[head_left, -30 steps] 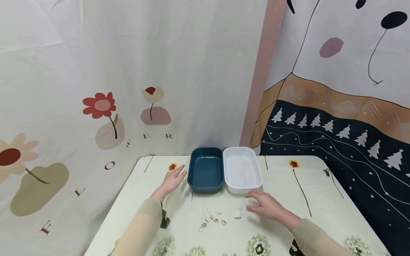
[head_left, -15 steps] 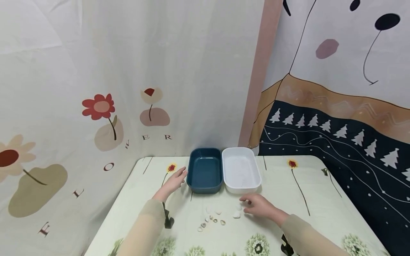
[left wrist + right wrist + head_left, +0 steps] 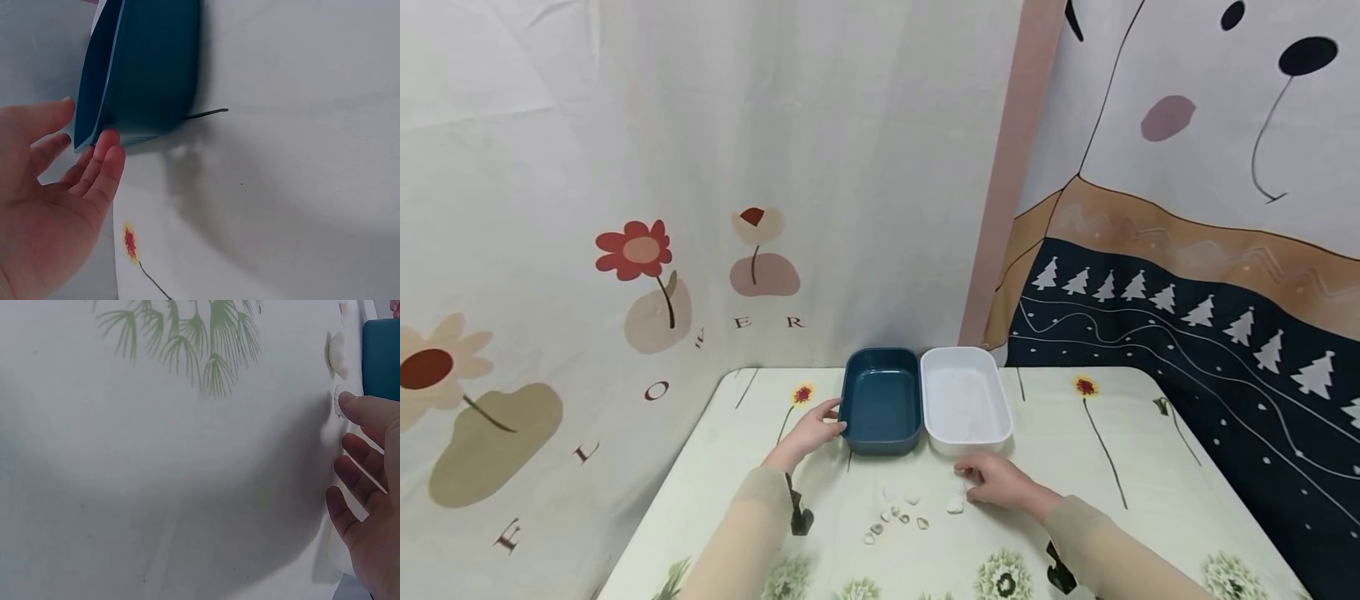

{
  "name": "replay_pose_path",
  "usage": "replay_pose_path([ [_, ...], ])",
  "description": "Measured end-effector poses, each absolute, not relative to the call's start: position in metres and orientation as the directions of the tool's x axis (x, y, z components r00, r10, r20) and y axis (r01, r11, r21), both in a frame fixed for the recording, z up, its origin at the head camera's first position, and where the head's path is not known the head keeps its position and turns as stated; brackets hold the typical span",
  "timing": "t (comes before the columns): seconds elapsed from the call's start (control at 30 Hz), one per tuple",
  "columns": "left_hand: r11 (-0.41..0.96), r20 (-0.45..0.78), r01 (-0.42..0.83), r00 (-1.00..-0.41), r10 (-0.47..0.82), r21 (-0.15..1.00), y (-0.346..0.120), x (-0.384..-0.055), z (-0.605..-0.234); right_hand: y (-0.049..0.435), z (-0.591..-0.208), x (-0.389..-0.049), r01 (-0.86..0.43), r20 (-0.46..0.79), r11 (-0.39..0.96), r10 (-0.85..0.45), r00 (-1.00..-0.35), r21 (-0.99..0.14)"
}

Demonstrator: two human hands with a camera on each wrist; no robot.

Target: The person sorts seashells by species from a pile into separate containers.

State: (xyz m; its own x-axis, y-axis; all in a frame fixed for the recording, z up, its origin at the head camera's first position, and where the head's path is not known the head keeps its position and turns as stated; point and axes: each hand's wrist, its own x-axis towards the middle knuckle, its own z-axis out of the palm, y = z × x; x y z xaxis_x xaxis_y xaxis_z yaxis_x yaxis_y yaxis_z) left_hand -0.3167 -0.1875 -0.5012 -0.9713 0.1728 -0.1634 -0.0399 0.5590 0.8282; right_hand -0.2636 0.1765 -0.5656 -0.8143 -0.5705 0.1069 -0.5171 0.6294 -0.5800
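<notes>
In the head view, a teal rectangular dish (image 3: pixel 880 446) stands beside a white rectangular dish (image 3: pixel 970 446). My left hand (image 3: pixel 811 432) is at the teal dish's left side; in the left wrist view, its loosely bent fingers (image 3: pixel 107 167) are right at the dish's corner rim. My right hand (image 3: pixel 1003 483) is low over the cloth in front of the white dish. Its fingers are loosely bent, with the thumb (image 3: pixel 356 411) beside a small white shell (image 3: pixel 338 400). Nearer me lies a white shell (image 3: pixel 955 505); several small brownish shells (image 3: pixel 922 523) are scattered left of it.
A table with a pale flower-printed cloth (image 3: pixel 760 492) carries everything. Behind it hang a light curtain (image 3: pixel 865 167) with flower prints and, at the right, a dark panel (image 3: pixel 1120 333) with white trees.
My left hand has come rightward to the teal dish's side. The right hand has moved left and slightly lower, closer to the white shells. Dishes and shells have stayed put.
</notes>
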Motion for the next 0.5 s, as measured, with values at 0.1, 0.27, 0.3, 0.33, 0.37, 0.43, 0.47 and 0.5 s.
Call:
replay_pose_path([
  [0.1, 0.566, -0.157, -0.034, -0.973, 0.170, 0.824, -0.189, -0.317, -0.503, 0.176, -0.570, -0.267, -0.532, 0.118, 0.619, -0.582, -0.805, -0.578],
  [0.27, 0.560, -0.184, -0.075, -0.973, 0.141, 0.825, -0.189, -0.318, -0.511, 0.174, -0.572, -0.267, -0.508, 0.102, 0.624, -0.568, -0.817, -0.594],
  [0.3, 0.557, -0.189, -0.081, -0.972, 0.140, 0.827, -0.189, -0.319, -0.513, 0.173, -0.572, -0.267, -0.504, 0.099, 0.624, -0.566, -0.818, -0.597],
  [0.33, 0.552, -0.193, -0.085, -0.971, 0.141, 0.830, -0.189, -0.318, -0.514, 0.173, -0.572, -0.267, -0.502, 0.098, 0.627, -0.564, -0.820, -0.596],
  [0.37, 0.550, -0.196, -0.086, -0.970, 0.144, 0.831, -0.189, -0.318, -0.514, 0.173, -0.572, -0.266, -0.502, 0.098, 0.630, -0.562, -0.821, -0.592],
  [0.43, 0.546, -0.195, -0.082, -0.969, 0.153, 0.834, -0.188, -0.318, -0.515, 0.174, -0.571, -0.266, -0.500, 0.097, 0.637, -0.558, -0.824, -0.587],
  [0.47, 0.543, -0.196, -0.082, -0.968, 0.154, 0.836, -0.188, -0.317, -0.515, 0.174, -0.571, -0.266, -0.500, 0.098, 0.638, -0.557, -0.825, -0.585],
  [0.5, 0.537, -0.199, -0.087, -0.968, 0.155, 0.839, -0.187, -0.317, -0.515, 0.174, -0.570, -0.266, -0.503, 0.102, 0.638, -0.557, -0.824, -0.582],
])
